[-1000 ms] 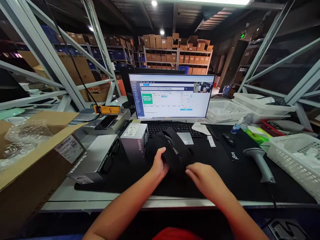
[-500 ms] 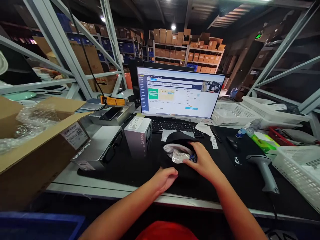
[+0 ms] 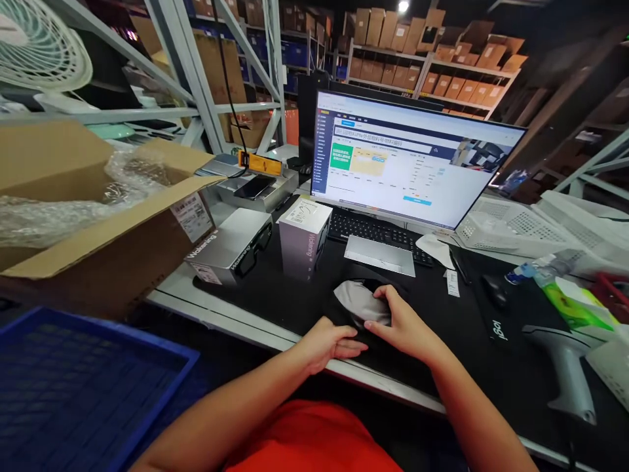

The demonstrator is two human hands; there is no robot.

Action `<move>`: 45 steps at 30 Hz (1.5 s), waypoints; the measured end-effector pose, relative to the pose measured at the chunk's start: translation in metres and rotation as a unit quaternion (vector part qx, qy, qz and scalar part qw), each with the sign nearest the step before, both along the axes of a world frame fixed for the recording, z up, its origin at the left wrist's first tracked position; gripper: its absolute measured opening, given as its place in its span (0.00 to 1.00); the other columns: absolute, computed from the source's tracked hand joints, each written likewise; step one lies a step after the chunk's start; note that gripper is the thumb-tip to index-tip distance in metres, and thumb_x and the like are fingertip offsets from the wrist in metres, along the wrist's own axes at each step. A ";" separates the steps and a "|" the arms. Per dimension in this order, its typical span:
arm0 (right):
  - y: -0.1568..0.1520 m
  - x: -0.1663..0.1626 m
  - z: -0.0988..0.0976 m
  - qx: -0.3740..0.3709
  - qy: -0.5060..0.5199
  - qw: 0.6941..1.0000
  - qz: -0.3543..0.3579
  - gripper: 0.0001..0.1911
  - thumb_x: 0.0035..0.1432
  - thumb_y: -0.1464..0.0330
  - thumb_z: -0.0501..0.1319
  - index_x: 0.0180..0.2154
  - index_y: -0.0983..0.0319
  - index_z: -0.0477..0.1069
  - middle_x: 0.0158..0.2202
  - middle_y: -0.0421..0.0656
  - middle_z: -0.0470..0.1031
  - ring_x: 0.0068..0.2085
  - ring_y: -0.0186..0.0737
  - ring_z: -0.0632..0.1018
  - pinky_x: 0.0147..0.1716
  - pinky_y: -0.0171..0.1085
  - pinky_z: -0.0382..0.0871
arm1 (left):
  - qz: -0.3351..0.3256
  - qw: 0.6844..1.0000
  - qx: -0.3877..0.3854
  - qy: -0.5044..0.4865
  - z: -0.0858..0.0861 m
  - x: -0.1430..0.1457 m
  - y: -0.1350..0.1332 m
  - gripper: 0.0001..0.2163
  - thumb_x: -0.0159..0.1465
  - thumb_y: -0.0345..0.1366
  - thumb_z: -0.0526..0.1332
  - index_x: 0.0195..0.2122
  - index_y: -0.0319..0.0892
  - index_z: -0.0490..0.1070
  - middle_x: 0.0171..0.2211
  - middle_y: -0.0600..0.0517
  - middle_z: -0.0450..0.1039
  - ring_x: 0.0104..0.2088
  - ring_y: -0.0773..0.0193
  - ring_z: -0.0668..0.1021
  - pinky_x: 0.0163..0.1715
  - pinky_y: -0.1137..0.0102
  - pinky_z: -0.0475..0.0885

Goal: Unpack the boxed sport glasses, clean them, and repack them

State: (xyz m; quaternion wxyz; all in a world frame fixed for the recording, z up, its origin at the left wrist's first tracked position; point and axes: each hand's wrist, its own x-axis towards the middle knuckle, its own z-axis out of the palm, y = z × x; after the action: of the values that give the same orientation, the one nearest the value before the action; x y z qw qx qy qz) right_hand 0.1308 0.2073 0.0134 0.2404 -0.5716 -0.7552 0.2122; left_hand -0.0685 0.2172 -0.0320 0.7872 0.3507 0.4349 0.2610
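Steadying the grey-lined black pouch [image 3: 354, 303] probably calls for even pressure from the right hand [image 3: 405, 326], its fingers gripping the rim, the left hand [image 3: 325, 344] open-fingered near them.

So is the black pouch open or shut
Open: the black pouch shows its gray inside, with the right hand at its mouth.

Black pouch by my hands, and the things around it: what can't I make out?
Head view:
Black pouch: part of its inside, hidden by the right hand.
Blue crate: partly cut off by the picture's left edge.
Carton label: print too small to read.
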 end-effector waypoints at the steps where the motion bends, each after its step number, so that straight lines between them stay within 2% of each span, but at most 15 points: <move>1: 0.000 -0.002 -0.001 0.014 0.007 1.000 -0.007 0.24 0.55 0.65 0.66 0.51 0.59 0.62 0.49 0.46 0.73 0.48 0.46 0.77 0.48 0.43 0.72 | -0.012 1.000 0.003 0.014 -0.001 -0.002 0.001 0.17 0.54 0.40 0.72 0.38 0.33 0.75 0.35 0.38 0.82 0.37 0.51 0.85 0.39 0.63 0.80; 4: 0.000 -0.010 -0.005 0.075 -0.011 0.997 -0.030 0.32 0.50 0.67 0.65 0.57 0.62 0.61 0.54 0.51 0.72 0.54 0.51 0.76 0.54 0.48 0.71 | -0.041 0.998 0.017 0.052 -0.006 -0.003 0.001 0.20 0.55 0.48 0.70 0.30 0.33 0.74 0.29 0.37 0.81 0.32 0.52 0.85 0.33 0.64 0.79; 9: 0.000 -0.001 -0.007 0.234 -0.019 0.972 0.021 0.35 0.52 0.71 0.61 0.63 0.61 0.60 0.53 0.50 0.74 0.53 0.50 0.76 0.54 0.47 0.73 | -0.077 0.989 0.068 0.102 -0.008 -0.004 -0.004 0.22 0.59 0.55 0.65 0.28 0.37 0.72 0.22 0.43 0.78 0.26 0.52 0.83 0.29 0.61 0.79; 12: 0.001 0.013 -0.010 0.291 0.008 0.957 0.004 0.36 0.53 0.71 0.60 0.64 0.59 0.58 0.53 0.50 0.72 0.52 0.50 0.76 0.52 0.47 0.73 | -0.049 0.976 0.169 0.132 0.004 -0.012 -0.010 0.17 0.59 0.51 0.66 0.28 0.41 0.73 0.27 0.45 0.78 0.34 0.50 0.83 0.43 0.54 0.78; 15: 0.000 0.018 -0.020 0.299 0.050 0.952 -0.047 0.37 0.48 0.70 0.60 0.61 0.60 0.57 0.54 0.52 0.69 0.52 0.53 0.75 0.52 0.50 0.73 | 0.014 0.881 0.440 0.176 0.017 -0.016 -0.009 0.10 0.59 0.41 0.68 0.41 0.45 0.79 0.50 0.41 0.78 0.57 0.43 0.76 0.65 0.49 0.62; 17: 0.000 0.017 -0.028 0.291 0.114 0.943 -0.114 0.36 0.47 0.68 0.61 0.59 0.60 0.57 0.53 0.52 0.68 0.52 0.53 0.74 0.53 0.50 0.72 | 0.015 0.789 0.585 0.187 0.019 -0.014 -0.002 0.17 0.59 0.37 0.69 0.51 0.48 0.78 0.60 0.42 0.71 0.64 0.41 0.68 0.70 0.47 0.51; 18: 0.001 0.016 -0.031 0.282 0.158 0.933 -0.155 0.35 0.47 0.68 0.61 0.58 0.60 0.57 0.53 0.52 0.68 0.52 0.52 0.74 0.53 0.50 0.71 | 0.002 0.766 0.615 0.187 0.017 -0.012 0.002 0.20 0.59 0.36 0.70 0.53 0.49 0.76 0.61 0.42 0.70 0.65 0.41 0.67 0.70 0.46 0.49; 20: 0.004 0.017 -0.035 0.261 0.267 0.896 -0.239 0.33 0.48 0.66 0.62 0.57 0.59 0.57 0.53 0.50 0.68 0.52 0.50 0.74 0.52 0.47 0.71 | -0.019 0.757 0.626 0.188 0.011 -0.007 0.009 0.20 0.58 0.35 0.70 0.53 0.48 0.76 0.59 0.41 0.72 0.63 0.42 0.70 0.69 0.46 0.52; 23: 0.014 0.030 -0.035 0.230 0.422 0.805 -0.348 0.31 0.50 0.64 0.61 0.56 0.57 0.58 0.50 0.45 0.70 0.49 0.47 0.76 0.50 0.45 0.72 | -0.025 0.771 0.606 0.194 0.000 -0.003 0.015 0.14 0.59 0.35 0.69 0.47 0.47 0.77 0.56 0.42 0.73 0.61 0.42 0.70 0.69 0.46 0.52; 26: 0.024 0.061 -0.031 0.213 0.466 0.752 -0.414 0.26 0.51 0.61 0.56 0.52 0.56 0.60 0.46 0.43 0.70 0.45 0.44 0.77 0.45 0.43 0.74 | -0.057 0.754 0.626 0.193 -0.001 -0.001 0.018 0.05 0.61 0.37 0.68 0.38 0.47 0.78 0.53 0.44 0.74 0.59 0.45 0.72 0.71 0.48 0.48; 30: 0.026 0.110 -0.022 0.181 0.410 0.782 -0.433 0.27 0.47 0.60 0.57 0.51 0.58 0.63 0.42 0.41 0.71 0.40 0.42 0.77 0.39 0.40 0.74 | -0.056 0.737 0.644 0.197 0.008 0.008 0.027 0.04 0.64 0.34 0.62 0.34 0.47 0.78 0.39 0.47 0.76 0.48 0.51 0.76 0.70 0.50 0.48; 35: 0.014 0.140 -0.023 0.074 0.247 0.890 -0.377 0.21 0.39 0.67 0.66 0.41 0.58 0.76 0.35 0.40 0.77 0.36 0.43 0.76 0.37 0.39 0.69 | -0.083 0.731 0.625 0.262 0.019 0.028 0.046 0.05 0.60 0.30 0.62 0.29 0.45 0.75 0.34 0.47 0.75 0.45 0.49 0.74 0.66 0.47 0.50; 38: 0.015 0.140 -0.027 0.034 0.163 0.926 -0.338 0.15 0.35 0.72 0.67 0.32 0.58 0.78 0.31 0.41 0.78 0.35 0.47 0.76 0.41 0.43 0.69 | -0.081 0.719 0.629 0.285 0.022 0.037 0.054 0.06 0.56 0.27 0.65 0.33 0.45 0.76 0.34 0.47 0.74 0.43 0.48 0.74 0.64 0.45 0.52; 42: 0.018 0.129 -0.021 0.098 0.096 0.931 -0.338 0.17 0.40 0.68 0.69 0.37 0.60 0.79 0.43 0.50 0.78 0.51 0.56 0.74 0.55 0.52 0.64 | -0.076 0.721 0.632 0.272 0.022 0.041 0.059 0.06 0.59 0.28 0.63 0.32 0.46 0.77 0.32 0.47 0.73 0.42 0.49 0.74 0.64 0.48 0.53; 45: 0.010 0.107 -0.008 0.179 0.109 0.933 -0.294 0.16 0.52 0.63 0.66 0.44 0.60 0.78 0.48 0.49 0.76 0.50 0.51 0.75 0.52 0.49 0.69 | -0.091 0.722 0.635 0.259 0.025 0.038 0.060 0.06 0.62 0.29 0.61 0.31 0.46 0.77 0.33 0.47 0.74 0.43 0.50 0.75 0.65 0.49 0.53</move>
State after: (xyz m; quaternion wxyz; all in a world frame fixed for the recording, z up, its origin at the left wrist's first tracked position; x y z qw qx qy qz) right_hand 0.2377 0.2176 0.0057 0.4709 -0.6888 -0.5484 0.0540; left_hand -0.0309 0.2776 -0.0071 0.2571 0.8602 0.3203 0.3023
